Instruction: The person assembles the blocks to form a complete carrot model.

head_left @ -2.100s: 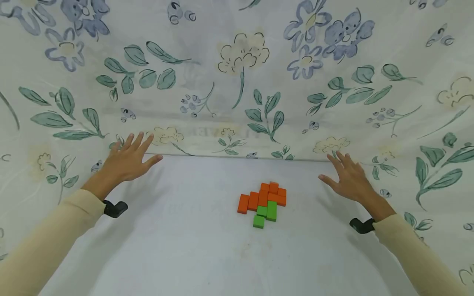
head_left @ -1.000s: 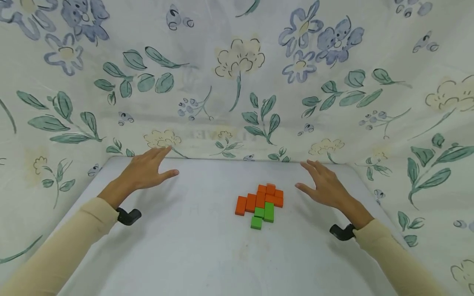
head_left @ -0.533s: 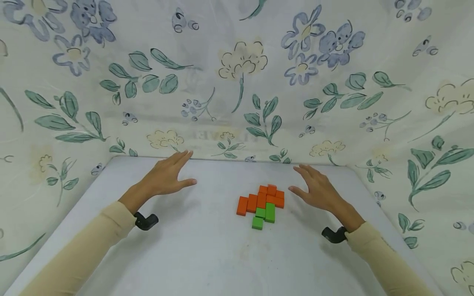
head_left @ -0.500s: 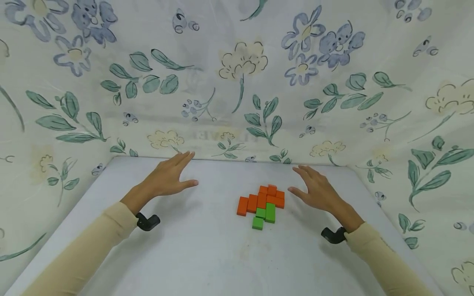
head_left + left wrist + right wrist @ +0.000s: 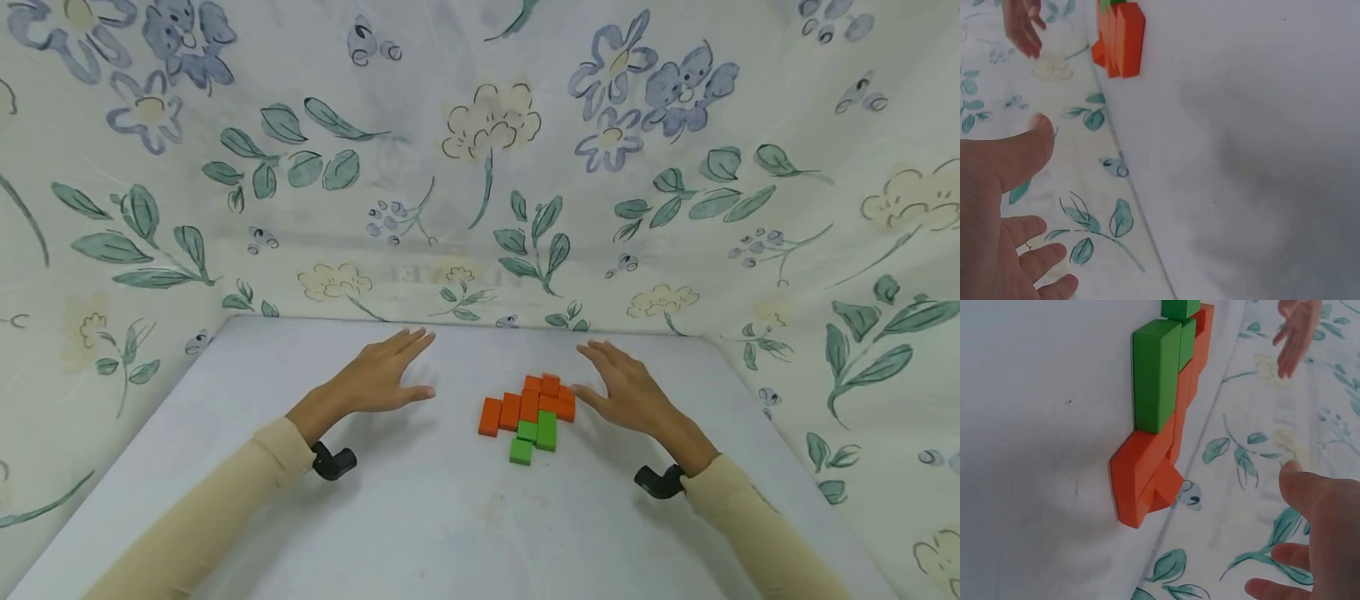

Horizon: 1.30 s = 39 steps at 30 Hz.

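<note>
1. Orange blocks [image 5: 529, 406], packed close on the white table [image 5: 420, 533], touching the far end of the long green block [image 5: 547, 431] and spreading off to its left; two small green blocks [image 5: 527, 431] lie just left of it.
2. Left hand [image 5: 378, 375] hovers well to the left of the long green block: thumb spread wide, fingers extended loosely side by side, pinching nothing.
3. Right hand [image 5: 630, 387], nearer, hangs beyond and to the right of that green block! Thumb stands apart, fingers reach out loosely together, nothing held.
4. Looks like an approach; doing it well probably means level palms and a slow descent, so no fingertip bumps the blocks.
5. One orange piece beyond the long green block sits raised or tilted, cannot tell which; a soft touch there seems wise.
</note>
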Motion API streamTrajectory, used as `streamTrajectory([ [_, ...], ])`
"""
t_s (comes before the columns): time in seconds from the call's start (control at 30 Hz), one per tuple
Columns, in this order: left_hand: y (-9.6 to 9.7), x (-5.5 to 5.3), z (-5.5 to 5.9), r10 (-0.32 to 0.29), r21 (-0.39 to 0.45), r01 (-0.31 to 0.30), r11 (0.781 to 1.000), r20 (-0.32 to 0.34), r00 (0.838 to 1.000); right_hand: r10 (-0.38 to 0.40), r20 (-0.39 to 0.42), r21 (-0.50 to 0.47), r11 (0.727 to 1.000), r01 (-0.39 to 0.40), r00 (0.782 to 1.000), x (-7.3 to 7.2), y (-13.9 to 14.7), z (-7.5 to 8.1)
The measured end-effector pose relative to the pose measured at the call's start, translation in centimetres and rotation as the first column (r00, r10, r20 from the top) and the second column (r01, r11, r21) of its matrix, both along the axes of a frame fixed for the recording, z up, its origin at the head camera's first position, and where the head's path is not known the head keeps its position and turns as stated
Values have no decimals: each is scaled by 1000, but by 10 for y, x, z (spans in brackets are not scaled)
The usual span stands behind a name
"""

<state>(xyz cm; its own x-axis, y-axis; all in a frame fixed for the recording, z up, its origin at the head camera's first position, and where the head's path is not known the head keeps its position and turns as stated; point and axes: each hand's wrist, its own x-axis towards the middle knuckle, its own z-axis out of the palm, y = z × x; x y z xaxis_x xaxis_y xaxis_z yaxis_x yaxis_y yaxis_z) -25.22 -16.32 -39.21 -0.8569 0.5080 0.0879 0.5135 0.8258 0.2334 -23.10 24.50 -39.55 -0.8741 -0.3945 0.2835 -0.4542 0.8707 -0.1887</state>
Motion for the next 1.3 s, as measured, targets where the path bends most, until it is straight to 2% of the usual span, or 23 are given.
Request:
streamTrajectory([
  [0.23,15,0,-12,-56,23,55,998,47,997,-1,20,9,1000,1,1000,1,-3,-6],
  [0.43,35,0,-20,-97,54,93,994,91,991,5,43,7,1000,-5,999,1,-8,-6],
  [0.77,61,0,-29,-117,39,112,993,189,975,69,16,4,998,-69,997,0,-21,-7],
  [0.93,69,1,-30,-133,38,128,991,198,971,79,3,14,997,-79,997,0,-27,-7],
  [1.07,75,0,-33,-153,53,145,988,212,965,115,-20,20,993,-114,993,-1,-32,-9],
  [1.3,81,-1,-42,-208,50,202,978,216,954,145,14,1,989,-145,989,-2,-42,-10],
])
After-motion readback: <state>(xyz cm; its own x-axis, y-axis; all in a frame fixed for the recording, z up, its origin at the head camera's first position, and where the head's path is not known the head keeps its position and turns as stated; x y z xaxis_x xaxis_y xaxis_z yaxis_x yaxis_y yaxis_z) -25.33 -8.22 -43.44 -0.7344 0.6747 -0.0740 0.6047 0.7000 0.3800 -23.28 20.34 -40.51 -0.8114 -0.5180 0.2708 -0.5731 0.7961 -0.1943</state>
